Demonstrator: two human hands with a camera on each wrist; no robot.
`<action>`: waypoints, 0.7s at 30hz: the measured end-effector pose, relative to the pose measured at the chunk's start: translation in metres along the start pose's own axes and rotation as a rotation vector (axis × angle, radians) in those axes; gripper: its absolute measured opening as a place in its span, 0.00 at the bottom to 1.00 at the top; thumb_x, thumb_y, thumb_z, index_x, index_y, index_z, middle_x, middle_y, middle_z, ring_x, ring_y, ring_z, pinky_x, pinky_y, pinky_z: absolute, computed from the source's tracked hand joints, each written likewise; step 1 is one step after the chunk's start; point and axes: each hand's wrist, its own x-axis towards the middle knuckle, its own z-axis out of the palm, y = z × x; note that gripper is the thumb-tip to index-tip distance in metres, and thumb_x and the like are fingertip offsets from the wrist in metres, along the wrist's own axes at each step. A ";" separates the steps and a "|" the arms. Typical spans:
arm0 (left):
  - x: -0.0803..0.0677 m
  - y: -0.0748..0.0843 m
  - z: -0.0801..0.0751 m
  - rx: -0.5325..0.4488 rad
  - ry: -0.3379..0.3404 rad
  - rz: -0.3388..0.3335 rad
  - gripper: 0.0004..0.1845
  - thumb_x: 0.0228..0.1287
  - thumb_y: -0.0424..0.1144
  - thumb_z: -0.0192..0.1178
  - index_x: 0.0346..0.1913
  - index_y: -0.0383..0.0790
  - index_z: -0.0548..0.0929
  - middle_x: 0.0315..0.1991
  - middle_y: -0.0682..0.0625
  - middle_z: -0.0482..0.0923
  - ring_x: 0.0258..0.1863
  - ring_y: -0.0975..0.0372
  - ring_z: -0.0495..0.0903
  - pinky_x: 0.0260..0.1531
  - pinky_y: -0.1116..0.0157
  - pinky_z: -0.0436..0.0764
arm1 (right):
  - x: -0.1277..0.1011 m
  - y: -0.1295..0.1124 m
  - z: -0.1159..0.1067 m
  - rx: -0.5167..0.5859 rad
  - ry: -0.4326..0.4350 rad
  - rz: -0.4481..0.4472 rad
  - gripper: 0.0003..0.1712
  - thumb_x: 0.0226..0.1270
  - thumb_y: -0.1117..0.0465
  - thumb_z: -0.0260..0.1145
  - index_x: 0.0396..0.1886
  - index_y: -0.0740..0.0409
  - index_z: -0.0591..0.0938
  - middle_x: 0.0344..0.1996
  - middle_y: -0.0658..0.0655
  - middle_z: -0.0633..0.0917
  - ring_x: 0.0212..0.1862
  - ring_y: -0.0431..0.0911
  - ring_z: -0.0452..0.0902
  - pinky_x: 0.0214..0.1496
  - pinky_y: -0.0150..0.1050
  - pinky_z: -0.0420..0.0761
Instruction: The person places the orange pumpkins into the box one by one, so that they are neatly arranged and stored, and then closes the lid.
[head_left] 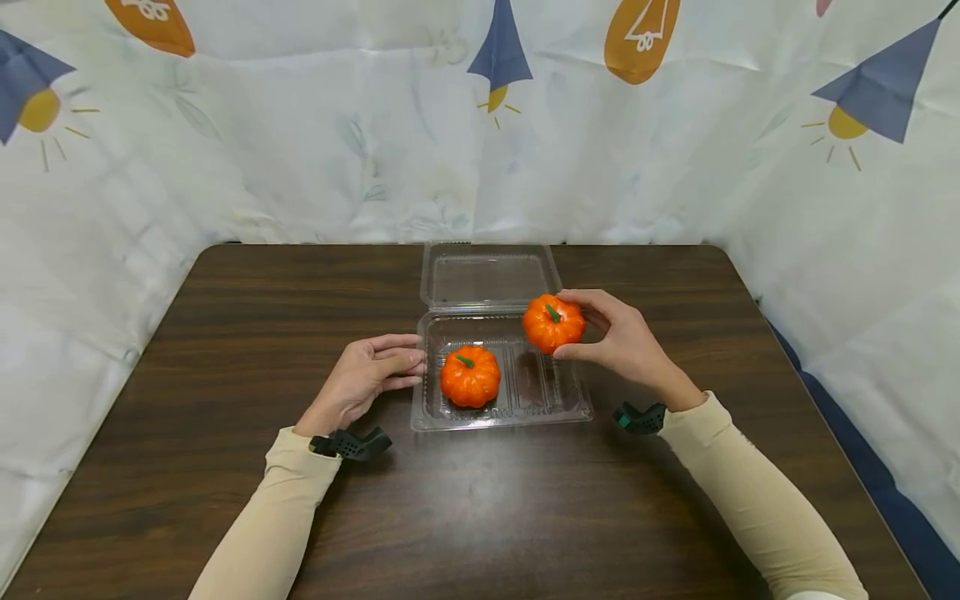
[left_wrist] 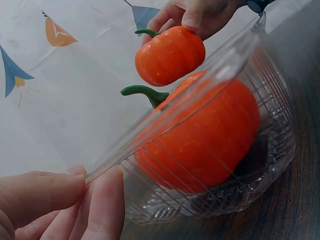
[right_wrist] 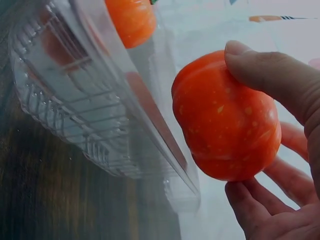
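A clear plastic clamshell container (head_left: 536, 408) lies on the table with its lid (head_left: 491, 279) folded back flat behind it. One small orange pumpkin (head_left: 470, 379) with a green stem sits in the left part of the base. My left hand (head_left: 375, 371) pinches the base's left rim between thumb and fingers, as the left wrist view shows up close. With thumb and fingertips, my right hand (head_left: 618, 337) grips a second orange pumpkin (head_left: 551, 325) by its right side. In the right wrist view that pumpkin (right_wrist: 227, 120) hangs above the rim, apart from the container.
The dark wood-grain table (head_left: 480, 517) extends around the container. A white patterned curtain (head_left: 300, 150) hangs behind and along both sides. Each wrist wears a dark strap, the left strap (head_left: 352, 444) close to the tabletop.
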 end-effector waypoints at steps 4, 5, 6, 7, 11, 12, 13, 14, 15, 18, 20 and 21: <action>0.000 -0.001 0.000 0.002 0.003 -0.007 0.31 0.62 0.36 0.66 0.66 0.31 0.69 0.45 0.49 0.87 0.40 0.63 0.89 0.46 0.62 0.87 | 0.001 0.000 0.005 -0.008 -0.052 -0.017 0.43 0.44 0.50 0.81 0.63 0.38 0.74 0.63 0.45 0.76 0.65 0.41 0.75 0.67 0.34 0.77; 0.001 -0.001 0.000 0.001 0.003 -0.008 0.31 0.62 0.36 0.66 0.66 0.31 0.69 0.46 0.49 0.87 0.40 0.63 0.89 0.46 0.62 0.88 | 0.002 0.001 0.006 -0.008 -0.066 -0.025 0.43 0.44 0.51 0.81 0.63 0.39 0.74 0.63 0.46 0.76 0.65 0.42 0.75 0.68 0.36 0.77; 0.001 -0.001 0.000 0.000 0.004 -0.009 0.31 0.61 0.36 0.67 0.66 0.31 0.69 0.46 0.49 0.87 0.40 0.62 0.89 0.46 0.62 0.88 | 0.002 0.001 0.007 -0.010 -0.079 -0.032 0.43 0.44 0.51 0.81 0.63 0.39 0.74 0.63 0.46 0.75 0.65 0.42 0.75 0.68 0.38 0.77; 0.001 -0.001 -0.001 -0.001 0.005 -0.010 0.31 0.61 0.36 0.67 0.66 0.31 0.69 0.46 0.48 0.87 0.40 0.62 0.89 0.46 0.62 0.88 | 0.003 0.001 0.007 -0.012 -0.091 -0.039 0.43 0.44 0.51 0.81 0.63 0.39 0.74 0.64 0.46 0.75 0.65 0.42 0.74 0.68 0.39 0.77; 0.002 -0.002 -0.001 -0.002 0.010 -0.012 0.32 0.61 0.36 0.67 0.66 0.32 0.70 0.46 0.48 0.87 0.40 0.62 0.89 0.46 0.61 0.88 | 0.005 0.002 0.010 -0.021 -0.127 -0.054 0.43 0.43 0.50 0.82 0.63 0.38 0.75 0.64 0.46 0.75 0.65 0.42 0.74 0.68 0.40 0.77; 0.002 -0.002 -0.001 -0.001 0.012 -0.013 0.31 0.61 0.36 0.67 0.66 0.32 0.70 0.46 0.48 0.87 0.40 0.62 0.89 0.46 0.61 0.88 | 0.006 0.002 0.010 -0.024 -0.135 -0.057 0.43 0.43 0.50 0.82 0.63 0.37 0.75 0.64 0.46 0.75 0.65 0.42 0.74 0.68 0.40 0.77; 0.002 -0.002 -0.001 0.002 0.012 -0.014 0.31 0.61 0.37 0.67 0.66 0.32 0.70 0.46 0.48 0.87 0.40 0.62 0.89 0.46 0.61 0.88 | 0.006 0.002 0.011 -0.020 -0.145 -0.059 0.43 0.42 0.50 0.82 0.63 0.37 0.75 0.64 0.46 0.75 0.66 0.42 0.74 0.68 0.39 0.77; 0.002 -0.002 -0.001 0.004 0.012 -0.014 0.31 0.61 0.37 0.67 0.66 0.32 0.70 0.46 0.48 0.87 0.40 0.62 0.89 0.46 0.61 0.88 | 0.007 0.002 0.011 -0.016 -0.155 -0.061 0.44 0.42 0.51 0.82 0.63 0.37 0.75 0.64 0.46 0.75 0.66 0.42 0.73 0.68 0.39 0.77; 0.002 -0.002 0.000 0.006 0.012 -0.014 0.31 0.61 0.37 0.67 0.66 0.32 0.70 0.46 0.49 0.87 0.40 0.62 0.89 0.46 0.61 0.87 | 0.008 0.002 0.012 -0.012 -0.165 -0.065 0.44 0.42 0.51 0.82 0.63 0.38 0.75 0.65 0.46 0.75 0.66 0.42 0.73 0.69 0.40 0.77; 0.002 -0.001 0.000 0.011 0.017 -0.016 0.30 0.61 0.37 0.67 0.65 0.33 0.71 0.45 0.50 0.87 0.40 0.62 0.89 0.45 0.61 0.88 | 0.009 0.002 0.013 -0.009 -0.192 -0.081 0.44 0.42 0.51 0.82 0.63 0.39 0.75 0.65 0.47 0.75 0.67 0.43 0.72 0.69 0.40 0.76; 0.001 -0.001 0.000 0.008 0.016 -0.013 0.30 0.61 0.36 0.67 0.65 0.32 0.71 0.45 0.50 0.87 0.40 0.62 0.89 0.45 0.61 0.88 | 0.010 0.002 0.014 -0.010 -0.206 -0.092 0.44 0.42 0.51 0.82 0.63 0.39 0.75 0.65 0.47 0.75 0.67 0.43 0.72 0.69 0.41 0.77; 0.001 -0.001 0.000 0.007 0.017 -0.014 0.30 0.61 0.36 0.67 0.65 0.32 0.71 0.45 0.49 0.87 0.40 0.62 0.89 0.45 0.61 0.88 | 0.010 0.002 0.014 -0.011 -0.211 -0.097 0.44 0.42 0.51 0.82 0.63 0.40 0.75 0.65 0.47 0.75 0.67 0.43 0.72 0.69 0.41 0.77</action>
